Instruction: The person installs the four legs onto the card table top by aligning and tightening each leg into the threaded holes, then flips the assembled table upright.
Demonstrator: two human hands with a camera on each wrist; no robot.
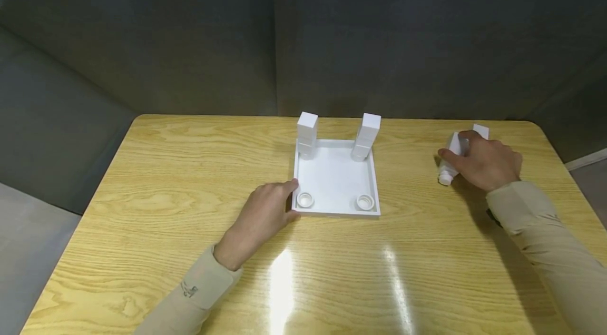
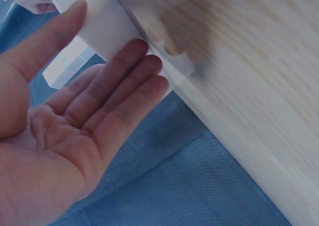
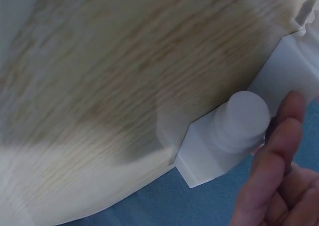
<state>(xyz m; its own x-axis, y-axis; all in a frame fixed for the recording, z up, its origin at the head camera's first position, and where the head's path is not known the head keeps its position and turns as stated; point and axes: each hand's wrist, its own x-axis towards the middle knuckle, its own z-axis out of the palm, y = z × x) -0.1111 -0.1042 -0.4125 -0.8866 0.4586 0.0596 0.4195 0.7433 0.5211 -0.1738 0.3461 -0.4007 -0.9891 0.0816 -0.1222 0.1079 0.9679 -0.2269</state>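
Note:
A square white tray (image 1: 334, 179) lies on the table, its raised rim facing up. My left hand (image 1: 263, 214) is at its front left corner, thumb at the front rim and a finger at the left side. In the left wrist view the left fingers (image 2: 117, 86) look fairly straight beside the white tray edge. My right hand (image 1: 488, 161) pinches a white square leg with a round end (image 1: 452, 150), thumb on its left side. Just right of it lies a second such leg (image 1: 481, 131), largely hidden by the hand; its round end (image 3: 247, 114) shows in the right wrist view.
Two white posts (image 1: 307, 129) (image 1: 367, 135) stand upright in the tray's back corners. Round sockets (image 1: 305, 199) (image 1: 365, 202) sit in its front corners. Dark cloth panels (image 1: 379, 35) rise behind the wooden table (image 1: 189, 166).

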